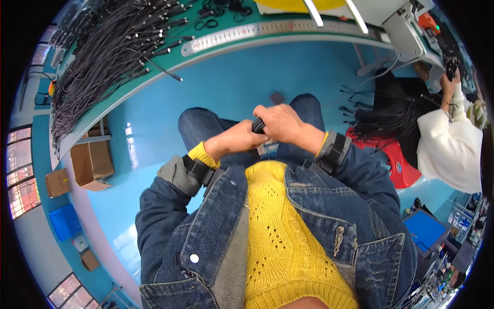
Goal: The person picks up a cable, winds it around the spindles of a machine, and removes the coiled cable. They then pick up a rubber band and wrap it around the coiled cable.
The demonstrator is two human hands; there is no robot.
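Above my lap, my two hands meet around a small black ribbed bundle (258,125) that looks like cable wound or gathered together. My left hand (235,138) pinches its lower left side, thumb toward the right. Over its right side my right hand (286,124) is closed, back of the hand up. Most of the bundle is covered by the fingers, so its full shape does not show. Beyond my hands, on the green worktable, lies a big pile of black cables (105,64) with metal plug ends.
A steel ruler (231,38) lies along the table's near edge. Several black cable loops (207,24) sit behind it. At right, a co-worker in a white top (448,147) sits near a red stool (404,172) and hanging black cables (383,116). A cardboard box (91,162) stands at left.
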